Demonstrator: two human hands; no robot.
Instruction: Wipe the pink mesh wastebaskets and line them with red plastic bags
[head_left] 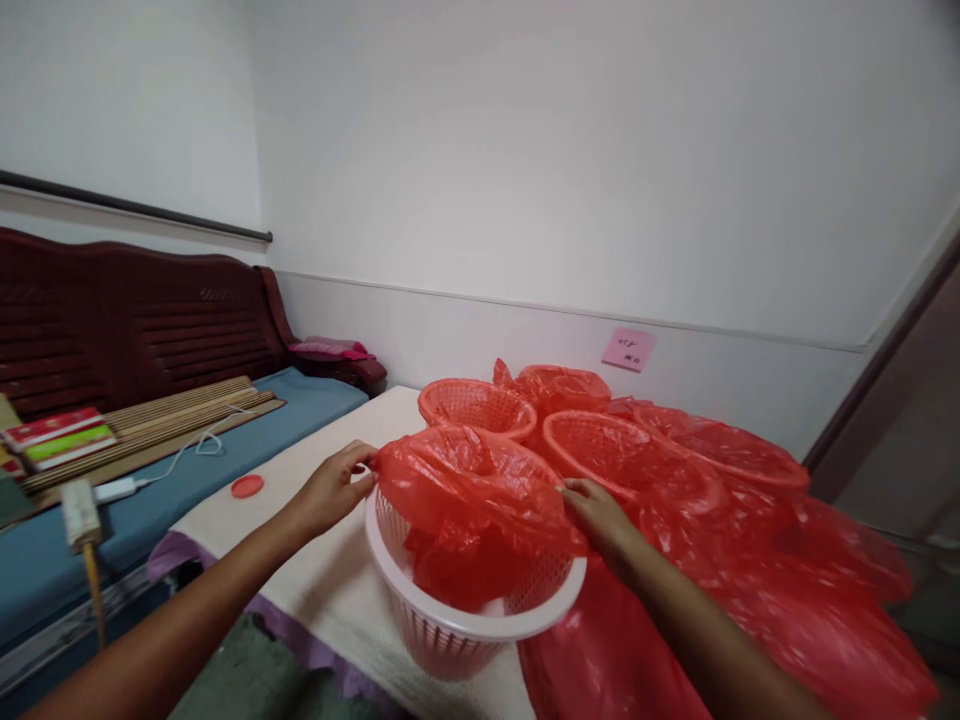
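Pinches the left edge of a thin, translucent red plastic bag (465,480) between the fingers of the left hand (330,490) and grasps its right edge in the fingers of the right hand (600,515), holding it spread over and sagging partly into a round, pale pink plastic basket (487,624) with slatted sides. Works over a cream cloth-covered table (337,590) bearing that basket near the front, a cluster of round red lattice baskets (480,402) and crumpled red plastic sheeting (810,620) behind and to the right, and a small flat red disc (247,486) well apart to the left.
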